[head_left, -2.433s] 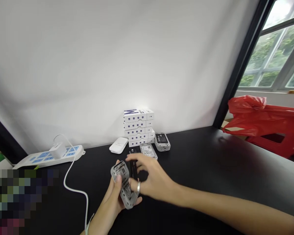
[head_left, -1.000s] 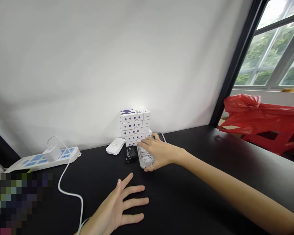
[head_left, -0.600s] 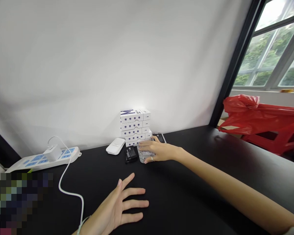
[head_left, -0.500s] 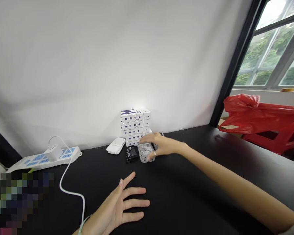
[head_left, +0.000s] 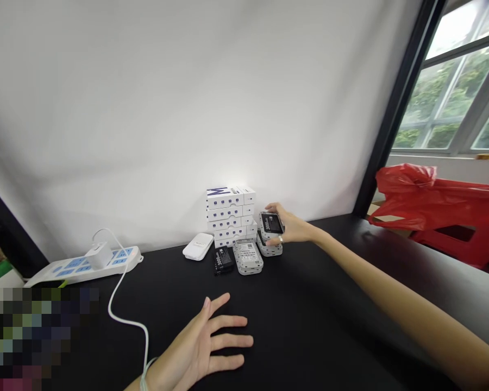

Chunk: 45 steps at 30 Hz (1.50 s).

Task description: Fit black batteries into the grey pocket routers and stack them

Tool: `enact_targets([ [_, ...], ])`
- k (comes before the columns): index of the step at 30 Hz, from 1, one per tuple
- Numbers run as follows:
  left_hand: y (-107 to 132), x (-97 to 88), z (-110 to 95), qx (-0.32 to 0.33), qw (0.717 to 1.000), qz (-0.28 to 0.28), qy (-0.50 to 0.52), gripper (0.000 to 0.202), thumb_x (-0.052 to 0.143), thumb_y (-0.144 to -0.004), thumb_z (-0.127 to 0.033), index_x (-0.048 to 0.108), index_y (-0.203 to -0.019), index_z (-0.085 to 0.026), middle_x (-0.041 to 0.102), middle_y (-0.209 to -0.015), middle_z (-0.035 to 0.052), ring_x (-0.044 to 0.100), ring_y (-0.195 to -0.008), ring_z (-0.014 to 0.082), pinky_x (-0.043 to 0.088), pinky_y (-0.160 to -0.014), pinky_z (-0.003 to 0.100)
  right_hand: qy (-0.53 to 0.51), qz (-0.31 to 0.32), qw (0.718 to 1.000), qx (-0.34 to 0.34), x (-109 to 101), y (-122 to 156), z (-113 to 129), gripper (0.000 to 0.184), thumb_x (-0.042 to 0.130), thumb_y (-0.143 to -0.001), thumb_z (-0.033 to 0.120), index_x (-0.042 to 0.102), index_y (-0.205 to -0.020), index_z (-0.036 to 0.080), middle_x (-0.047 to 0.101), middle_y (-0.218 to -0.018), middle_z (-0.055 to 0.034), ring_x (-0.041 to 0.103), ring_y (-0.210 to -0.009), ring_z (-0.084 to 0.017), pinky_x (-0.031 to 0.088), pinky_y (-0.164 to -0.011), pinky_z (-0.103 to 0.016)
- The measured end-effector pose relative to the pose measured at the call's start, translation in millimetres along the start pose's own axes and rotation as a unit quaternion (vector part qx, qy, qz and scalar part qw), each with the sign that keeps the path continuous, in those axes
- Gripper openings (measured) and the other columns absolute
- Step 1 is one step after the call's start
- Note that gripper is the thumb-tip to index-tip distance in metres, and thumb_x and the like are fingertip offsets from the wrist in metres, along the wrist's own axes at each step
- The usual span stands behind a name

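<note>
My right hand (head_left: 283, 229) reaches to the back of the black table (head_left: 330, 304), its fingers and thumb around the top case of a low stack of translucent dotted plastic battery cases (head_left: 270, 233). The top case shows a dark label. To its left lie another translucent case (head_left: 248, 256) and a loose black 3000mAh battery (head_left: 223, 259). My left hand (head_left: 212, 336) rests flat on the table near the front, fingers spread, touching nothing else.
Behind the cases stands a stack of white boxes with blue marks (head_left: 230, 214), beside a small white device (head_left: 198, 246). A white power strip (head_left: 81, 269) with a charger (head_left: 100, 255) and trailing cable lies left. A red bag (head_left: 427, 201) sits beyond the table's right end.
My right hand has moved from the middle case to the stack on the right, leaving that case lying on the table. My left hand has barely moved. The view has shifted slightly.
</note>
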<state>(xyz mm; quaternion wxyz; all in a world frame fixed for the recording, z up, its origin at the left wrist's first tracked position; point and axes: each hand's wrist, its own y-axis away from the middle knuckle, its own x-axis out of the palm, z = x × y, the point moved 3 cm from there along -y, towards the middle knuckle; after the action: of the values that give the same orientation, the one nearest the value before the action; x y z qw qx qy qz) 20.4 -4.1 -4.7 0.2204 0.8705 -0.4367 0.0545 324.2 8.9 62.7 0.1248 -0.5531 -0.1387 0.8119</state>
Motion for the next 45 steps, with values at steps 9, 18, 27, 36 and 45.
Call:
enact_targets([
  [9, -7.3, -5.6, 1.0, -0.043, 0.989, 0.087, 0.112, 0.066, 0.031, -0.068, -0.071, 0.038, -0.122, -0.033, 0.051, -0.126, 0.0032, 0.057, -0.106, 0.0191, 0.051, -0.090, 0.034, -0.064, 0.098, 0.956, -0.270, 58.5, 51.5, 147.3, 0.096, 0.074, -0.040, 0.056, 0.036, -0.117, 0.012, 0.036, -0.114, -0.0068, 0.033, -0.107, -0.012, 0.024, -0.106, -0.035],
  [18, -7.1, -3.8, -0.4, -0.039, 0.991, 0.073, 0.106, 0.066, 0.045, -0.074, -0.058, 0.025, -0.130, -0.031, 0.048, -0.131, 0.0047, 0.048, -0.121, 0.0179, 0.056, -0.088, 0.025, -0.136, 0.257, 0.954, -0.079, 78.3, 47.8, 138.7, 0.106, 0.078, -0.030, 0.051, 0.033, -0.120, 0.019, 0.039, -0.107, -0.0038, 0.034, -0.098, -0.011, 0.037, -0.089, -0.023],
  [27, -3.6, -0.8, 1.2, -0.030, 0.994, 0.024, 0.100, 0.061, 0.048, -0.075, -0.054, 0.040, -0.122, -0.017, 0.058, -0.117, 0.0123, 0.059, -0.107, 0.0209, 0.059, -0.081, 0.025, -0.161, 0.177, 0.967, -0.090, 82.5, 49.4, 146.3, 0.104, 0.079, -0.021, 0.051, 0.032, -0.104, 0.010, 0.035, -0.105, -0.0051, 0.035, -0.092, -0.006, 0.042, -0.081, -0.019],
  [36, -2.0, -4.0, -4.9, 0.085, 0.983, -0.067, 0.147, 0.044, 0.048, -0.077, -0.048, 0.042, -0.119, -0.035, 0.053, -0.125, -0.0008, 0.047, -0.122, 0.0189, 0.020, -0.121, 0.054, -0.251, 0.060, 0.962, -0.087, 80.0, 58.5, 158.0, 0.073, 0.057, -0.070, 0.058, 0.029, -0.128, 0.023, 0.033, -0.118, -0.0052, 0.040, -0.103, -0.007, 0.044, -0.079, -0.013],
  [45, 0.3, -0.4, -10.7, 0.142, 0.975, -0.126, 0.120, 0.038, 0.042, -0.081, -0.042, 0.041, -0.119, -0.040, 0.048, -0.130, -0.0043, 0.042, -0.126, 0.0162, 0.026, -0.119, 0.055, -0.258, 0.033, 0.964, -0.056, 88.0, 54.5, 156.3, 0.059, 0.053, -0.074, 0.052, 0.037, -0.129, 0.034, 0.040, -0.110, -0.0040, 0.047, -0.084, 0.000, 0.049, -0.075, -0.015],
])
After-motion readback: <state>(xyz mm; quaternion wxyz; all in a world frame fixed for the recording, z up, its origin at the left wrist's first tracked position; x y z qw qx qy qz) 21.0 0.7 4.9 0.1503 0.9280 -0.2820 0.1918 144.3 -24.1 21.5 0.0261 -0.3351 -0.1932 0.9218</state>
